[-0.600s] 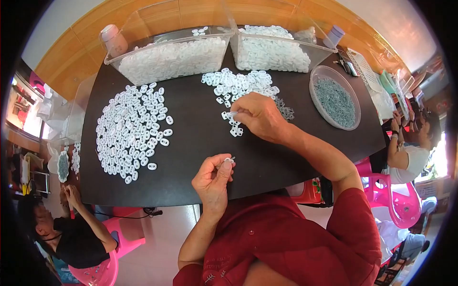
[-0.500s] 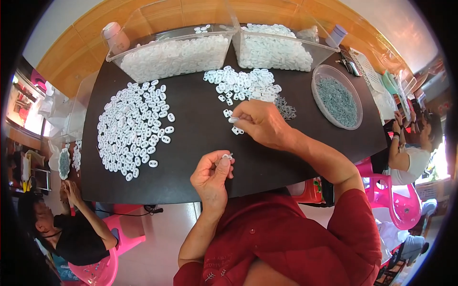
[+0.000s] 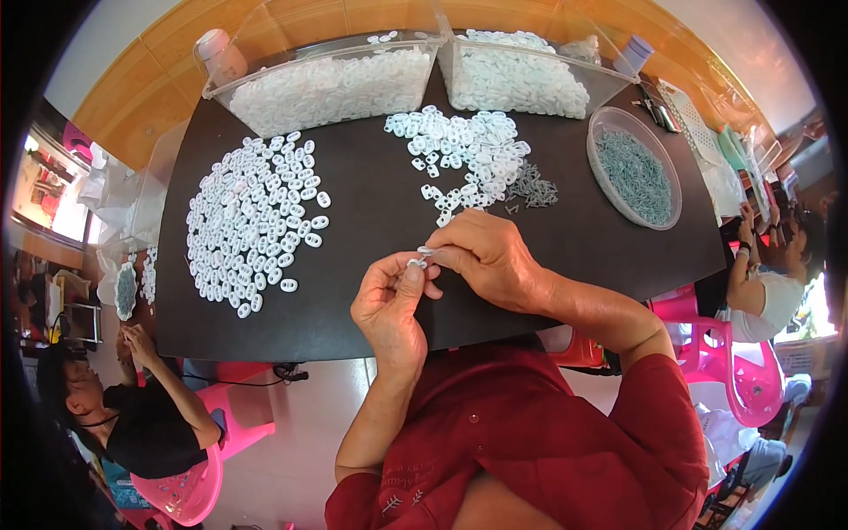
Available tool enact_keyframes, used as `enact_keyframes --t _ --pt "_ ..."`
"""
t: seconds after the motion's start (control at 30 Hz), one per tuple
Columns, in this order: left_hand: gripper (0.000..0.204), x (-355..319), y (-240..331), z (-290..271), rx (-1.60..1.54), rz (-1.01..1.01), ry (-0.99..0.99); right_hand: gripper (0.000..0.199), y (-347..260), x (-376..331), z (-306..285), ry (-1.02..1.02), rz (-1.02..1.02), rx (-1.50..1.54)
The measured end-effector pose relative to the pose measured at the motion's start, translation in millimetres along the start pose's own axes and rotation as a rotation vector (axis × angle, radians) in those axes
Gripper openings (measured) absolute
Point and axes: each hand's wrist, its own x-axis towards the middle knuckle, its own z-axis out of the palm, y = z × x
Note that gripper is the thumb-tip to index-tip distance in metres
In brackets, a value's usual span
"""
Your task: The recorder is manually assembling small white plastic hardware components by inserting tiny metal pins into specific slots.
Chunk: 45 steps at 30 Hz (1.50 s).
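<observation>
Over the table's front part, my left hand (image 3: 394, 296) pinches a small white plastic piece (image 3: 415, 263) between thumb and fingers. My right hand (image 3: 484, 256) meets it from the right, holding another white plastic piece (image 3: 426, 251) against or just above the first. Fingers partly cover both pieces. Just beyond my hands lies a loose pile of white oval plastic pieces with holes (image 3: 481, 150). At its right edge sits a small heap of grey screws (image 3: 533, 187). To the left spreads a larger pile of white oval pieces (image 3: 247, 225), which look closed up.
Two clear bins (image 3: 331, 88) of white pieces stand along the back. A round clear tub (image 3: 676, 199) of screws is at the right. A pink bottle (image 3: 221, 57) and a purple-lidded bottle (image 3: 633, 55) stand behind. Other people sit left (image 3: 132, 406) and right (image 3: 768, 291).
My right hand has come from the white pile toward me, bringing a white piece to the one in my left hand. The view has shifted slightly.
</observation>
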Motion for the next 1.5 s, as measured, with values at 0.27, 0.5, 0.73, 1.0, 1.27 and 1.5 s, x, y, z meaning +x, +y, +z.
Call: enact_keyframes --t 0.27,0.5,0.73,1.0,1.27,1.5 --pt "0.012 -0.1 0.3 -2.4 -0.051 -0.003 -0.015 0.01 -0.7 1.7 -2.3 -0.097 0.554 0.656" --pt "0.012 0.3 2.3 -5.3 -0.018 -0.031 0.019 0.013 5.1 3.9 -2.5 -0.114 0.606 0.764" --pt "0.016 -3.9 6.2 -0.5 0.052 -0.023 0.016 0.014 0.1 4.5 -1.9 -0.027 0.661 0.864" --pt "0.016 -8.6 4.6 0.1 0.132 0.029 0.018 0.014 -5.6 3.8 3.3 0.008 0.658 0.858" --pt "0.014 -9.7 3.7 -1.8 0.156 -0.003 0.027 0.015 -6.3 1.5 6.3 -0.011 0.641 0.77" --pt "0.013 -9.9 3.3 -3.1 0.145 0.002 0.05 0.015 -9.6 0.9 7.3 -0.004 0.617 0.77"
